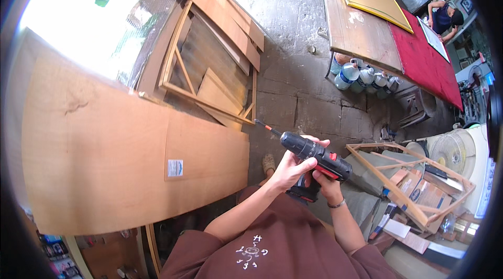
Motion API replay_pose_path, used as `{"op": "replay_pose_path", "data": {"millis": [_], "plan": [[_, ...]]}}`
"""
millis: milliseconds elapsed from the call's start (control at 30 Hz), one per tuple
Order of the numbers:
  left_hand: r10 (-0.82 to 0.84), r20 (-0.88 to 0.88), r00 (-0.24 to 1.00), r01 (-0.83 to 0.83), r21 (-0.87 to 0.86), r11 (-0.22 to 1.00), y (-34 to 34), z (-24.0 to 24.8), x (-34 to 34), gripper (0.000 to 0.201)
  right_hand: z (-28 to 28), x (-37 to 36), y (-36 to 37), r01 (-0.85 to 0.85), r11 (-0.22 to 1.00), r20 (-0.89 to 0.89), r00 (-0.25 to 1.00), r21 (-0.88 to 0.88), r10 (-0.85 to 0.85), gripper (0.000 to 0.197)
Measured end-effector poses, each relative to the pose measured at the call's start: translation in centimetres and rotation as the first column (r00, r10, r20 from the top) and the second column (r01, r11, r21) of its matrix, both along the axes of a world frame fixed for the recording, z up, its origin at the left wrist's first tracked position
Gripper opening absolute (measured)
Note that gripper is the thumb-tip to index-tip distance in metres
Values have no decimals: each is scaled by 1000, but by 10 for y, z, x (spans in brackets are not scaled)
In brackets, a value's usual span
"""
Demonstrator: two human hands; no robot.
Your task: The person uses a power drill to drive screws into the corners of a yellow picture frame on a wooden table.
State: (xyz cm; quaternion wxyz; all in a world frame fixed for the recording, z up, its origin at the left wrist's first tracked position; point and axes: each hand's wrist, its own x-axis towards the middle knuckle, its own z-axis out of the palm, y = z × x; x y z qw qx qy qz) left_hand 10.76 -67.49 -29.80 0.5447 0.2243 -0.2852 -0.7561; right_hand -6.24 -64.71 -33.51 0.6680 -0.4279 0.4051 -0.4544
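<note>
A black and red cordless drill (296,145) is held up in front of my chest, its nose toward the far left. From its chuck sticks a long dark bit (269,129) with an orange-red band. My left hand (289,171) is closed around the drill's body behind the chuck, thumb on the near side. My right hand (329,186) is closed about the handle under the rear of the drill; some of its fingers are hidden. Beyond the bit's tip, apart from it as far as I can tell, lies a wooden frame (208,103) with boards across it.
A large plywood sheet (105,153) fills the left side. Far right, a table (361,32) with a red cloth (419,61) has water jugs (347,75) beneath. Another person (445,19) works at its far end. A wooden frame (411,210) and a fan (454,152) stand at right.
</note>
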Motion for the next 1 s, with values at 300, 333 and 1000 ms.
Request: {"op": "replay_pose_path", "data": {"millis": [300,333,1000], "plan": [[-94,126,988,118,-200,973,-171,11,-42,59,-2,-49,-166,-131,990,163,977,-44,137,29],[-127,148,981,152,-175,973,-190,9,-46,59,-8,-56,-184,-154,988,188,971,8,150,22],[104,248,963,-101,-25,995,-554,-57,-31,62,-23,-111,-590,-71,996,178,981,-50,79,24]]}}
